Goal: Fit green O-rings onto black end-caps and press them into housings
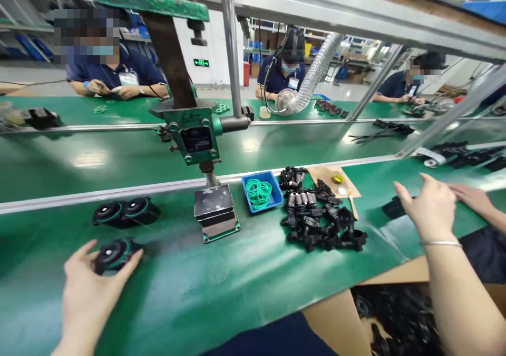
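Observation:
My left hand (95, 285) curves around a round black housing (114, 255) with a green ring on its top, thumb on one side and fingers on the other. Just beyond it, two similar black housings (125, 211) with green rings stand side by side. At the far right my right hand (430, 208) is over the bench, thumb and forefinger spread apart. A dark block-like part (394, 207) lies by its thumb; whether they touch is unclear. Its other fingers are partly hidden.
A green-framed press (197, 135) stands mid-bench above a metal block (214, 206). Right of it are a blue tray (263, 191) of green rings and piled black fittings (316, 227). A co-worker's hand (472, 200) is near mine. A cardboard box (336, 319) holds black parts.

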The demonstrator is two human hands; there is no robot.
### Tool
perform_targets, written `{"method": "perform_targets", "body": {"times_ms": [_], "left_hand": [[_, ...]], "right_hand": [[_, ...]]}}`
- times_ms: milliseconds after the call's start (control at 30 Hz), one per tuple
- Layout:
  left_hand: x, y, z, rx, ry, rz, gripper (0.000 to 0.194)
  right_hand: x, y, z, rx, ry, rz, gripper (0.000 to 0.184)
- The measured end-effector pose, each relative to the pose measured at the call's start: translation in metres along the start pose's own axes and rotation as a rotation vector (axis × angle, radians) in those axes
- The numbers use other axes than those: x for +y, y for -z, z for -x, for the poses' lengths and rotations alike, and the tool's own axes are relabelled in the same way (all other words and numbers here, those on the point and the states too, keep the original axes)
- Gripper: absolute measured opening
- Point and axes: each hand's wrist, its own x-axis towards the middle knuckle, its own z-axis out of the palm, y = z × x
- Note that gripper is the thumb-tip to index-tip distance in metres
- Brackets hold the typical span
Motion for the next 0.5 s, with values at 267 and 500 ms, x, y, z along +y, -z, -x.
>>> {"method": "perform_targets", "body": {"times_ms": [267, 500], "left_hand": [[0.068, -0.046, 0.093, -0.450, -0.421, 0.307, 0.069], [0.078, -0.056, 0.108, -0.594, -0.509, 0.411, 0.078]], "right_hand": [[-0.196, -0.053, 0.081, -0.643, 0.479, -0.079, 0.011], [-0.213, -0.052, 0.086, -0.920, 0.574, -0.473, 0.027]]}}
